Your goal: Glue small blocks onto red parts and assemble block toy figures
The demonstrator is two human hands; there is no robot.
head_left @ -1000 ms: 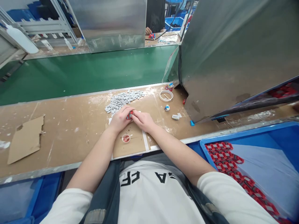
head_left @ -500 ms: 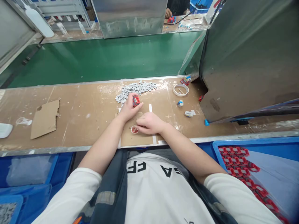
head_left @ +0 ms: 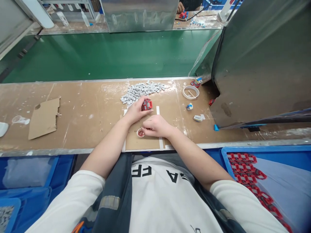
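Note:
My left hand [head_left: 136, 112] is closed round a small red and grey plastic piece [head_left: 147, 104], held just in front of the pile of small grey pieces [head_left: 143, 91]. Close by, my right hand [head_left: 156, 126] has its fingers pinched together at the rim of a small round cup [head_left: 140, 133] with reddish contents. Whatever those fingers hold, if anything, is hidden. Two white tape strips, one of them the right strip [head_left: 158, 110], mark the worktop on either side of the cup.
On the right lie a roll of white tape [head_left: 184, 93], a small blue and white piece [head_left: 190, 106] and a whitish block [head_left: 198, 118]. A large metal panel [head_left: 257, 64] bounds that side. Cardboard [head_left: 45, 118] lies left. A blue bin [head_left: 224, 152] holds red parts. Across the green belt [head_left: 109, 55], another person's hand shows.
My left hand has shifted slightly right with the red and grey piece, which shows more of its face. My right hand stays by the cup. The whole view has shifted a little.

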